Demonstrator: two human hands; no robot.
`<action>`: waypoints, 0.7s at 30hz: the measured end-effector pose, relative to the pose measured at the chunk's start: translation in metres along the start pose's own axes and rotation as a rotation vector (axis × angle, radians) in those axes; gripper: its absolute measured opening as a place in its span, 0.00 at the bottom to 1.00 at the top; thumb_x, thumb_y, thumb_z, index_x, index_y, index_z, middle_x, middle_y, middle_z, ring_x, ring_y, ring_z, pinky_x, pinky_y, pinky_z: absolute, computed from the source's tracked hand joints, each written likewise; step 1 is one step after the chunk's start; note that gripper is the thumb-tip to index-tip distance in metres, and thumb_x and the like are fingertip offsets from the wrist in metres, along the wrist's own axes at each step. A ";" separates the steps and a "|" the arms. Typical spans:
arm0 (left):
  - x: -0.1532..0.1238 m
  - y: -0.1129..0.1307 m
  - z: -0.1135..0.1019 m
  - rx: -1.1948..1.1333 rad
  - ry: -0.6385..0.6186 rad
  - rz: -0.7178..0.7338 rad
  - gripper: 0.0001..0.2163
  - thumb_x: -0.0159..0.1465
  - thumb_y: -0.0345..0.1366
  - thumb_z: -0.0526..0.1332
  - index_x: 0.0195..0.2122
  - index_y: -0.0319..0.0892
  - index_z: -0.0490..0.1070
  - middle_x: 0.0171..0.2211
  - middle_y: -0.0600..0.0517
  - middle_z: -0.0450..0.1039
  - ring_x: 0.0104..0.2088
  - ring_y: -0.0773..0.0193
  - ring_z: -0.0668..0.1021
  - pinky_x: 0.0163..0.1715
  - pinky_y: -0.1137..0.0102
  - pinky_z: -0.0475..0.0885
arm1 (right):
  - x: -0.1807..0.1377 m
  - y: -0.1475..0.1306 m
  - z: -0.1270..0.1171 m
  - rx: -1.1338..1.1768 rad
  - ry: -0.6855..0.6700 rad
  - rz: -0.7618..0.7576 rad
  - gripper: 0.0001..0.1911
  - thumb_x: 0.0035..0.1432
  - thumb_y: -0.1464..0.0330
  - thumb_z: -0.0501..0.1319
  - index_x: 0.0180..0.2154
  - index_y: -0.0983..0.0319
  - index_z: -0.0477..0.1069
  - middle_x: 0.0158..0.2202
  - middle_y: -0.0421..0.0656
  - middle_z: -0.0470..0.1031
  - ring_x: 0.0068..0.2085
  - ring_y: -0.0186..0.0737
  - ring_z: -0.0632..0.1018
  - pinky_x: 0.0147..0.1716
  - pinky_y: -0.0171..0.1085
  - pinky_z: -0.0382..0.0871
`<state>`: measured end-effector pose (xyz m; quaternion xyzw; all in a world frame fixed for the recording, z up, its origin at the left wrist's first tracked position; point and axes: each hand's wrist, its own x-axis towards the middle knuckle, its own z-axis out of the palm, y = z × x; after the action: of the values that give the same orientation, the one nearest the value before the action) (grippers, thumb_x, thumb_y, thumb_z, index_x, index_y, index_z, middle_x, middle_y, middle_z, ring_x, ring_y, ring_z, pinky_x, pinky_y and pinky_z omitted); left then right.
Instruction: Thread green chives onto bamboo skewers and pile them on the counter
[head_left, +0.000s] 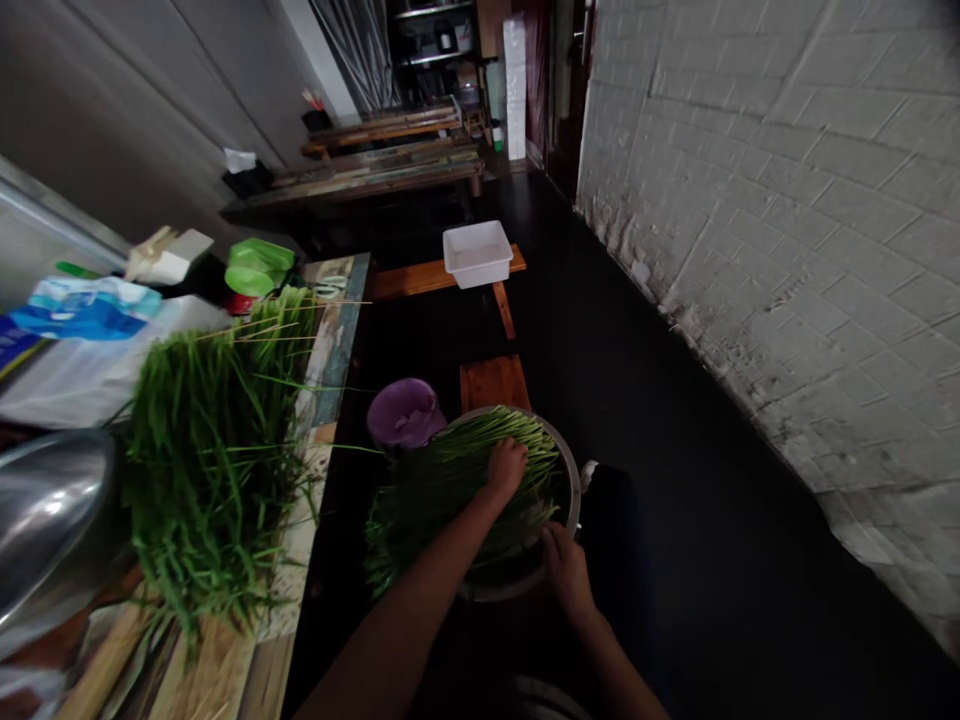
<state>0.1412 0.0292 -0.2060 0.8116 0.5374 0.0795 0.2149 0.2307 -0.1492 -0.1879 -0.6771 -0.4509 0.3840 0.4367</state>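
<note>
A round metal basin (572, 470) holds a thick heap of long green chives (450, 470), their pale stalk ends to the right and their leaves hanging over the left side. My left hand (508, 468) lies on top of the heap, fingers curled around some chives near the stalk ends. At the near right rim of the basin is my right hand (564, 565), its thumb and fingers pressed together close to the stalk ends. What it pinches, if anything, is too dark and small to make out.
A purple bucket (406, 414) stands left of the basin, a wooden stool (494, 382) behind it. More chives (217, 450) and a metal bowl (52, 530) are on the table at left. A white tub (478, 253) sits on a bench. A brick wall (810, 220) runs along the right.
</note>
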 end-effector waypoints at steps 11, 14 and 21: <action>-0.028 -0.001 -0.014 -0.798 -0.143 -0.075 0.06 0.57 0.37 0.58 0.33 0.40 0.67 0.27 0.53 0.70 0.29 0.66 0.72 0.32 0.70 0.66 | 0.001 0.002 -0.013 0.028 -0.006 0.027 0.20 0.62 0.57 0.49 0.35 0.63 0.72 0.25 0.42 0.74 0.25 0.35 0.74 0.26 0.29 0.67; -0.041 0.003 -0.020 -1.098 -0.292 -0.268 0.16 0.56 0.46 0.60 0.38 0.38 0.69 0.25 0.54 0.70 0.22 0.70 0.70 0.25 0.73 0.62 | 0.004 -0.004 -0.015 0.029 -0.015 0.007 0.20 0.62 0.57 0.49 0.35 0.64 0.72 0.22 0.40 0.72 0.22 0.34 0.71 0.23 0.29 0.64; -0.050 0.005 -0.030 -1.337 -0.363 -0.442 0.18 0.46 0.45 0.68 0.32 0.36 0.75 0.25 0.53 0.69 0.25 0.72 0.68 0.24 0.75 0.58 | 0.005 -0.012 -0.012 -0.016 -0.071 -0.043 0.22 0.63 0.56 0.47 0.37 0.64 0.72 0.24 0.41 0.72 0.23 0.34 0.72 0.23 0.29 0.64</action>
<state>0.1141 -0.0102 -0.1720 0.3797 0.4810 0.2099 0.7618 0.2403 -0.1448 -0.1732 -0.6568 -0.4838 0.3944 0.4232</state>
